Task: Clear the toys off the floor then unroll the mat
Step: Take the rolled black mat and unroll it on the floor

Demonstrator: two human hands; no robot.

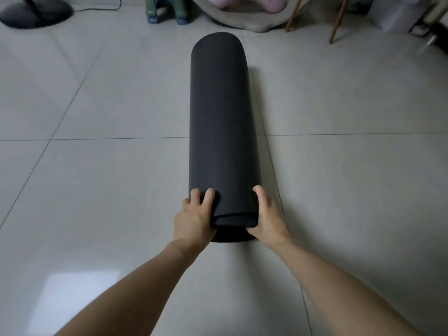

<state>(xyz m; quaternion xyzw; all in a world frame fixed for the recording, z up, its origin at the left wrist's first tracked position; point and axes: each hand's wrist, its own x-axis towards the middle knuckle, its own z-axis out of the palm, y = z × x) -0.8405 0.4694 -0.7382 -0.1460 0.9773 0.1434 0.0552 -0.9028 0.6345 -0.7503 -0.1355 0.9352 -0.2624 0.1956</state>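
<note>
Floor: large pale grey glossy tiles, thin dark grout lines; soft white light patch reflected at near left.
Fan base: round, black, far left, standing on the floor; upright pole cut off by the top edge.
Cable: thin, black, trailing along the floor from the fan base toward the right.
Stool: small, plastic, green over blue legs, far centre-left.
Cushion or bedding: beige, rounded, far centre, with a pink soft item on top.
Wooden legs: two, slim, reddish-brown, slanted, far right.
Far right corner: pale, blurred items, not identifiable.
</note>
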